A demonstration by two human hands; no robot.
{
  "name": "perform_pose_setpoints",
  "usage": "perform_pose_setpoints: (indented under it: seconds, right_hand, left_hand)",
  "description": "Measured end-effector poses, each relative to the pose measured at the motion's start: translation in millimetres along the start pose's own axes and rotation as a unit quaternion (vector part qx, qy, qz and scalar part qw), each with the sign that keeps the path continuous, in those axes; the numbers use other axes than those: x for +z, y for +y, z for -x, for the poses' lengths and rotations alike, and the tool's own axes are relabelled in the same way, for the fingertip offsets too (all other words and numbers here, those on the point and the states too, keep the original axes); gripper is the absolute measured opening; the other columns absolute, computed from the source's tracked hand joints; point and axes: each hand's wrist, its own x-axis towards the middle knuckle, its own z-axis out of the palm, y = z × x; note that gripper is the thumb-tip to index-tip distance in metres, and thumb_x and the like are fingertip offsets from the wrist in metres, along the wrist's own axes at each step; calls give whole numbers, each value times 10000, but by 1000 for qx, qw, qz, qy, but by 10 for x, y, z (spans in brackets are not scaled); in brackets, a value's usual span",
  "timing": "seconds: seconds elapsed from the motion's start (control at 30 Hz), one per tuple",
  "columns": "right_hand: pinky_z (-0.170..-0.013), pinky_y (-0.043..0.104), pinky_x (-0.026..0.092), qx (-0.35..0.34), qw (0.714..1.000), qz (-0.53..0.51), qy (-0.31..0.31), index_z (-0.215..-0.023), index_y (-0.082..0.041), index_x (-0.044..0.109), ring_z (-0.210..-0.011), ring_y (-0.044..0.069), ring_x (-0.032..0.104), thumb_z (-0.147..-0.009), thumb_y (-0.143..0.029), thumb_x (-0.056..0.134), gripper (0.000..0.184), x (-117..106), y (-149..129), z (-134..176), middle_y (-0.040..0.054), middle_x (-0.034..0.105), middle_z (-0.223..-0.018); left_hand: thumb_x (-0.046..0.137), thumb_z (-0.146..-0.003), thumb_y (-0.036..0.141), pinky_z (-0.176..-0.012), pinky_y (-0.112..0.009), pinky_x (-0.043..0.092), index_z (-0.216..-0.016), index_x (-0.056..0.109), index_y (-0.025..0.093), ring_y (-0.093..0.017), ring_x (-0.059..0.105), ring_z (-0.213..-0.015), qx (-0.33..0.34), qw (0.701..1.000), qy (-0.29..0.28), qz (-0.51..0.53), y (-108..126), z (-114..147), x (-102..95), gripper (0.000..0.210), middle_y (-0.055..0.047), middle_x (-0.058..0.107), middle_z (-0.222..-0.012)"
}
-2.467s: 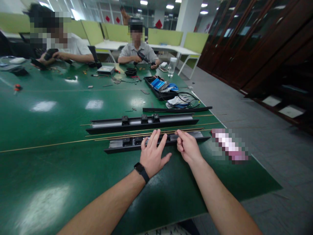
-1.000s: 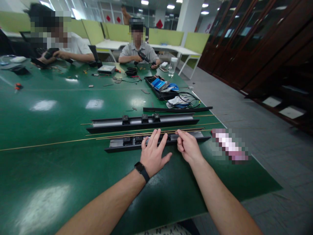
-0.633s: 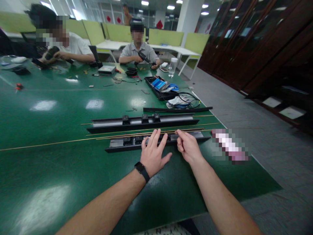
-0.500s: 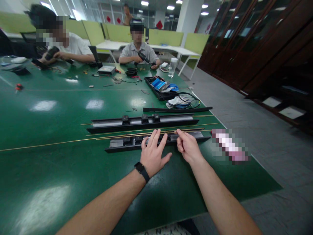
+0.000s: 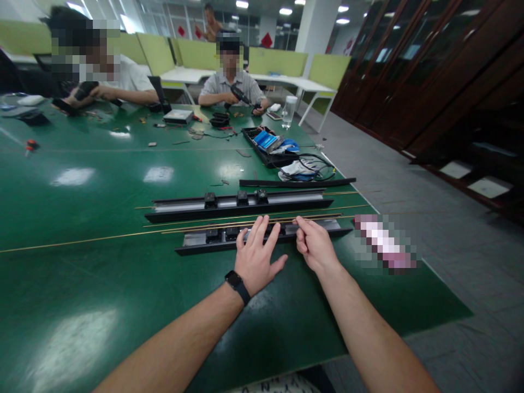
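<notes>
My left hand (image 5: 257,259), with a dark watch on its wrist, lies palm down with fingers spread over the near black channel (image 5: 204,249). Its fingertips reach the thin brass-coloured rods (image 5: 221,225) that run along the channel's far side. To its right, my right hand (image 5: 315,246) is closed, thumb and forefinger pinching one thin rod near the channel's right part. Several small black blocks (image 5: 213,234) sit inside the channel, partly hidden by my left hand. A second black channel (image 5: 241,209) with similar blocks lies parallel, just beyond the rods.
A long black strip (image 5: 295,183) lies farther back, near a black tray (image 5: 266,155) with blue parts and a pale glove (image 5: 301,170). A blurred pink item (image 5: 385,243) is at right, by the table edge. Two people hold power tools across the green table (image 5: 102,295).
My hands and the rods look almost unmoved. In the background, a person standing behind the desks has shifted and raised a hand.
</notes>
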Motion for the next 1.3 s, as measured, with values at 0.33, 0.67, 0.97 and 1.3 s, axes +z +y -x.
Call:
perform_pose_setpoints:
  seconds: [0.33, 0.67, 0.97, 1.3]
  right_hand:
    - [-270, 159, 184, -5, 1000, 13, 0, -838, -167, 616, -256, 44, 338, -758, -434, 789, 328, -2, -8, 3, -74, 495, -444]
    - [-263, 171, 179, -3, 1000, 23, 2, -830, -160, 629, -251, 52, 345, -754, -449, 787, 338, -10, -15, -6, -61, 519, -448]
    - [-267, 155, 180, 3, 1000, 27, -6, -867, -153, 649, -262, 42, 343, -739, -454, 801, 361, -12, -21, 7, -68, 510, -450]
    - [-277, 150, 196, -3, 1000, 3, 0, -859, -161, 635, -269, 35, 342, -751, -438, 799, 340, 10, -19, 20, -77, 494, -460]
  left_hand:
    - [572, -877, 575, -1148, -489, 250, -1508, 408, 262, -289, 269, -1506, 1, 1000, 1, -1, 6, -2, -2, 723, -103, 261, -1641]
    - [576, -878, 566, -1150, -492, 248, -1519, 391, 265, -287, 253, -1512, -1, 1000, -5, 2, 2, -4, 0, 732, -104, 257, -1643]
    - [583, -872, 565, -1152, -490, 251, -1519, 391, 265, -296, 262, -1508, 0, 1000, -3, 1, 4, -1, 2, 738, -111, 258, -1641]
    - [579, -878, 560, -1149, -492, 248, -1514, 399, 262, -295, 270, -1505, 1, 1000, -7, 2, 9, -5, -19, 725, -112, 264, -1639]
